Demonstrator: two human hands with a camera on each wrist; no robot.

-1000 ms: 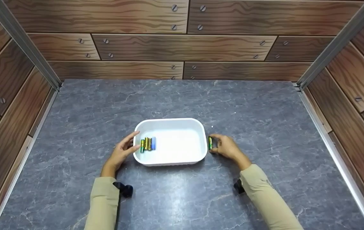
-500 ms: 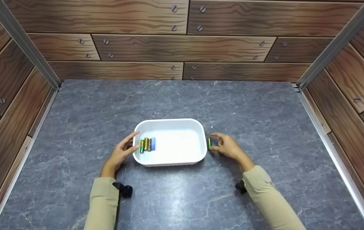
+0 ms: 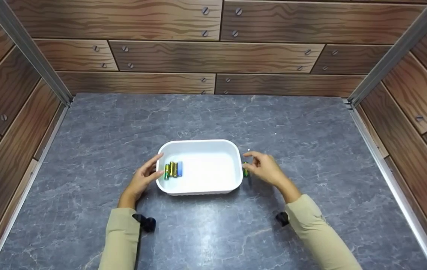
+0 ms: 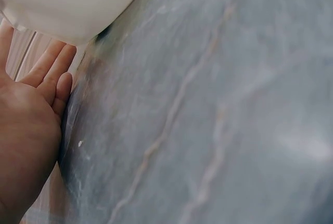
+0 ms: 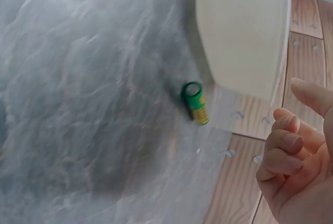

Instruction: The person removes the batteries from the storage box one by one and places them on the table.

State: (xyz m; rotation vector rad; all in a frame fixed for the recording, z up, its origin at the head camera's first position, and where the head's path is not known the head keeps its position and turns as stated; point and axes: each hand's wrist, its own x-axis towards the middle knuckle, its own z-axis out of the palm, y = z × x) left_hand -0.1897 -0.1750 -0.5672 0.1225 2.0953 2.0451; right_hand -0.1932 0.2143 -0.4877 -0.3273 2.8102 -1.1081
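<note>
A white rectangular tub point(image 3: 208, 170) stands on the grey marbled table. My left hand point(image 3: 141, 180) rests against its left end, thumb and index finger spread at the rim; in the left wrist view the other fingers lie fairly straight along the outer wall point(image 4: 62, 5). Inside, at the left, several batteries point(image 3: 173, 169) lie side by side, green, gold and blue. Beside the tub's right end, on the table, is a green and yellow battery point(image 5: 196, 103). Just over it my right hand point(image 3: 268, 168) hovers with thumb and index finger apart, holding nothing.
Wood-patterned panels point(image 3: 213, 56) enclose the back and sides, with metal posts point(image 3: 393, 56) at the back corners. A dark wrist camera point(image 3: 148, 224) sits at the left cuff, another camera point(image 3: 282, 218) at the right. Small white specks point(image 3: 248, 149) dot the table.
My right hand has let go of the green battery, opened its thumb and index finger and lifted slightly. The battery stays by the tub's right end. The left hand has hardly moved.
</note>
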